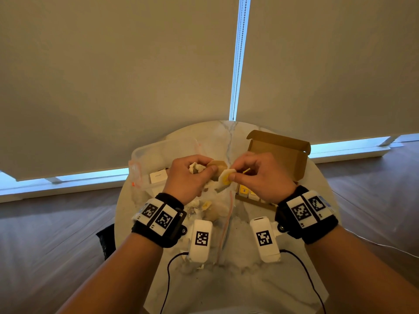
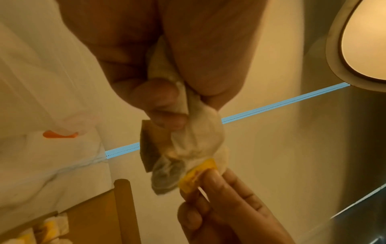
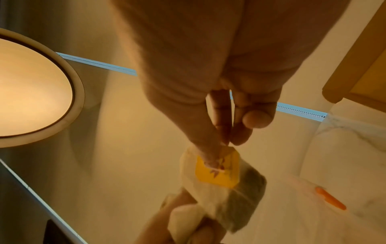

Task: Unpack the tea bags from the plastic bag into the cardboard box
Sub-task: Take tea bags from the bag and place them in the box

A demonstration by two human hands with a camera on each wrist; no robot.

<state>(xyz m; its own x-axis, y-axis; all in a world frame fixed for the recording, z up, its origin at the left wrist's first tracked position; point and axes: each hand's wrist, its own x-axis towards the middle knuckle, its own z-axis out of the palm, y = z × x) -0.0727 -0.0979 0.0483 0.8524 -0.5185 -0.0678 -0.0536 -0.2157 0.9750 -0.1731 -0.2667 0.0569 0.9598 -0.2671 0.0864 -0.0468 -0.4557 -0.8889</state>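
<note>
Both hands are up over the marble table [image 1: 226, 279], working a clump apart. The left hand [image 1: 189, 177] is fisted tight round a bunch of tea bags [image 2: 196, 138], while the right hand [image 1: 260, 175] pinches narrowly, thumb and forefinger, on one tea bag's yellow tag [image 3: 217, 170]. This looks like the separating step: one bag teased free of the bunch. Next it should want a steady pull without tearing paper or snagging strings, then a short carry to two o'clock. There sits the cardboard box [image 1: 281, 150], lid flapped back, with a few yellow-labelled bags [image 1: 243, 191] already at its near end. The plastic zip bag [image 1: 217, 211] lies at six o'clock below the hands, more tea bags inside. At ten o'clock, a clear plastic tub [image 1: 158, 155]; contents unclear.
</note>
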